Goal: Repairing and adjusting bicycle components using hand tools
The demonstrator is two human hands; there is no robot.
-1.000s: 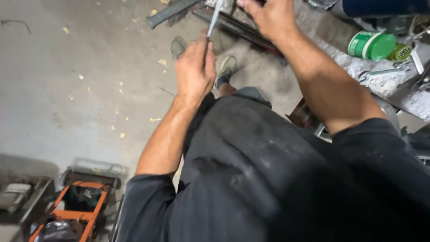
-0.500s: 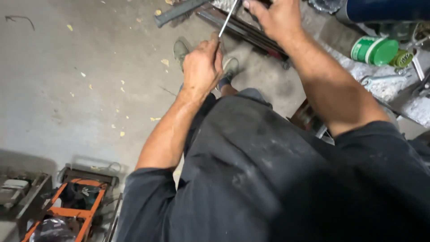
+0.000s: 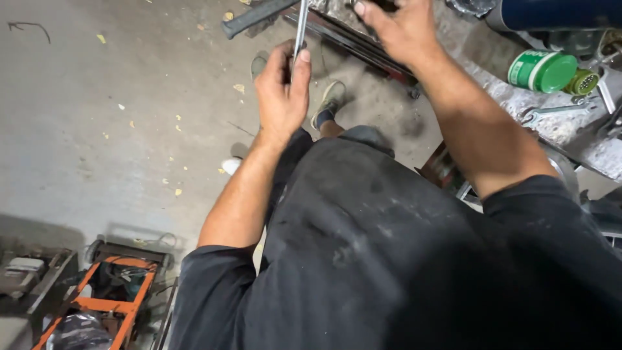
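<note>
My left hand [image 3: 282,91] is closed around a thin shiny metal rod [image 3: 300,27] that runs up and out of the top edge. Farther right, my right hand [image 3: 402,29] presses on dark metal bars [image 3: 353,42] lying at the edge of a dirty workbench [image 3: 518,104]; whatever is under its fingers is cut off by the frame. My dark shirt fills the lower right, and my shoes [image 3: 327,104] show on the concrete floor below the hands.
A green lidded can [image 3: 541,70], a wrench [image 3: 551,113] and small parts lie on the bench at right. A dark blue cylinder [image 3: 551,13] sits at the top right. An orange-framed tool cart [image 3: 103,298] stands at the lower left. Yellow scraps dot the floor.
My left hand stays closed on the rod, which now stands more upright. The view has shifted slightly; my right hand remains on the bars.
</note>
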